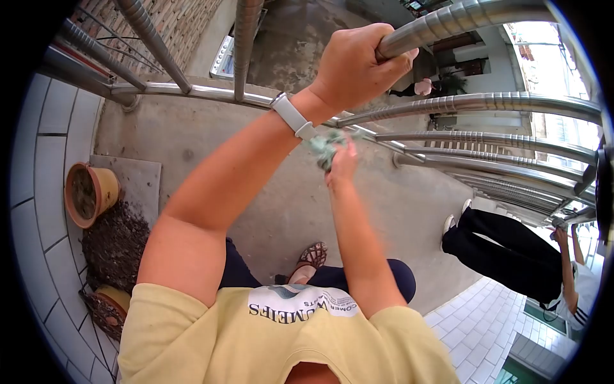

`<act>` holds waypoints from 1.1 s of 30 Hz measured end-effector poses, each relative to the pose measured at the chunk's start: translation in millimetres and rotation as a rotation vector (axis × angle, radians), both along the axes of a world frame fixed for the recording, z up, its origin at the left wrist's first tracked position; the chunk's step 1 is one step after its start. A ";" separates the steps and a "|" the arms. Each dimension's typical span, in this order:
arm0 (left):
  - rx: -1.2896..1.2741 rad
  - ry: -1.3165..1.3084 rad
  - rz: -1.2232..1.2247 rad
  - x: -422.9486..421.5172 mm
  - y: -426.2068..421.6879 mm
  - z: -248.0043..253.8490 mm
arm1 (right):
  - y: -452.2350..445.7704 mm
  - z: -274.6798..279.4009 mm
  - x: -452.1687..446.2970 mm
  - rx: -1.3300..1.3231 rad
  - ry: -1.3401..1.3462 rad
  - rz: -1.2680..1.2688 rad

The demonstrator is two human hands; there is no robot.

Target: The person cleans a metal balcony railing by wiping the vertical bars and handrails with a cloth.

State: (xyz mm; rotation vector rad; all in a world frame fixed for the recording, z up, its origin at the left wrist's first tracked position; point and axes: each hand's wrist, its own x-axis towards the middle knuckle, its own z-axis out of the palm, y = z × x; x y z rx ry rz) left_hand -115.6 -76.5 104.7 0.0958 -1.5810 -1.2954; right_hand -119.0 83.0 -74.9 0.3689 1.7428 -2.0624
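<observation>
My left hand, with a white-banded watch on its wrist, is closed round an upright bar of a stainless steel railing with ringed tubes. Lower down, my right hand holds a crumpled pale green cloth. This cloth is close to the railing's bottom rail; motion blur hides whether they touch. Part of the cloth lies behind my left wrist.
To the left, a clay flowerpot lies by spilled dark soil along the tiled wall. A co-worker in black trousers stands at the railing on the right. Beyond the bars is a drop to a lower yard.
</observation>
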 end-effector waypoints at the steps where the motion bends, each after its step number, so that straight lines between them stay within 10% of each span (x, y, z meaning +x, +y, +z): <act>1: 0.020 0.012 -0.026 -0.3 -0.3 0.5 | 5.4 -10.4 9.8 -0.010 -0.217 0.089; 3: 0.014 -0.025 -0.035 0.5 0.0 0.4 | 10.7 -14.2 31.2 -0.018 -0.441 0.185; 10: -0.010 0.009 -0.019 -2.7 -0.7 -2.3 | -13.5 50.6 18.2 0.117 0.011 0.416; 13: -0.034 0.050 -0.006 -7.4 -2.3 -6.5 | -27.5 50.0 0.7 0.188 0.498 0.485; 15: -0.019 0.010 0.008 -3.8 -0.9 -5.1 | -28.0 24.3 -12.1 0.812 1.085 0.607; 19: -0.078 0.050 0.082 -5.9 -2.6 -6.1 | -26.6 -47.5 -29.1 0.998 1.179 0.931; 21: -0.040 0.031 0.057 -5.8 -1.3 -5.7 | -42.5 -57.0 -33.4 0.598 0.694 0.765; 29: -0.025 0.035 0.040 2.1 -2.8 -3.3 | -64.7 -49.1 -7.5 0.248 0.913 0.707; 31: -0.029 0.008 0.005 2.3 -3.7 -2.7 | -58.8 -61.9 -23.6 0.371 1.035 0.787; 32: -0.030 0.009 0.015 2.9 -4.3 -2.3 | -35.1 -99.8 -65.3 1.108 0.949 1.219; 33: -0.028 0.002 -0.004 3.3 -4.6 -2.4 | -33.4 -92.1 -64.3 1.105 0.957 1.225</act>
